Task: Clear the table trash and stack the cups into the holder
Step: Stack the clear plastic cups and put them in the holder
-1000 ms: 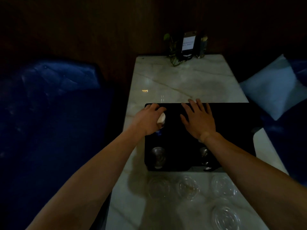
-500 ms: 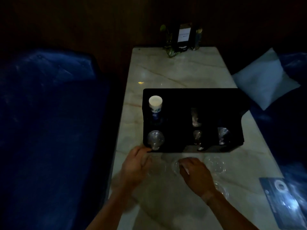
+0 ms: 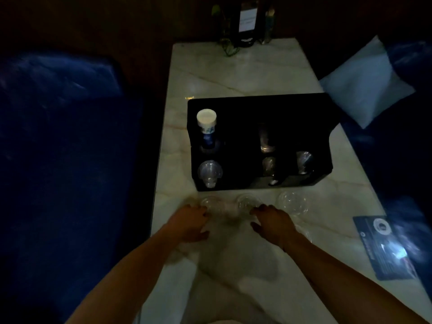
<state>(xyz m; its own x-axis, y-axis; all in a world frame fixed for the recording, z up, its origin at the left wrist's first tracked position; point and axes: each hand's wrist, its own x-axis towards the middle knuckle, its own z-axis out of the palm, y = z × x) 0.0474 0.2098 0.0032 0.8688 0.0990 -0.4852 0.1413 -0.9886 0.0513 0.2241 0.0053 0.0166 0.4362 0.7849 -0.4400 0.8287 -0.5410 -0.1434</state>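
A black cup holder [image 3: 292,113] stands on the marble table [image 3: 233,73]. A white paper cup stack [image 3: 206,122] sticks out of its far-left slot, and clear plastic cups [image 3: 209,173] show in the front slots. Three clear dome lids lie in front of the holder: left lid [image 3: 211,203], middle lid [image 3: 247,202], right lid [image 3: 292,203]. My left hand [image 3: 189,222] rests with fingertips at the left lid. My right hand [image 3: 273,222] has its fingertips at the middle lid. Both hands have fingers spread; the dim, blurred view hides any grip.
A dark printed card [image 3: 388,246] lies at the table's right edge. A menu stand with a small plant [image 3: 245,22] sits at the far end. Blue sofas flank the table, with a pale cushion [image 3: 364,87] on the right one.
Both hands left the holder's top and came down to the lids in front of it. The white paper cup stack now stands free in its slot.
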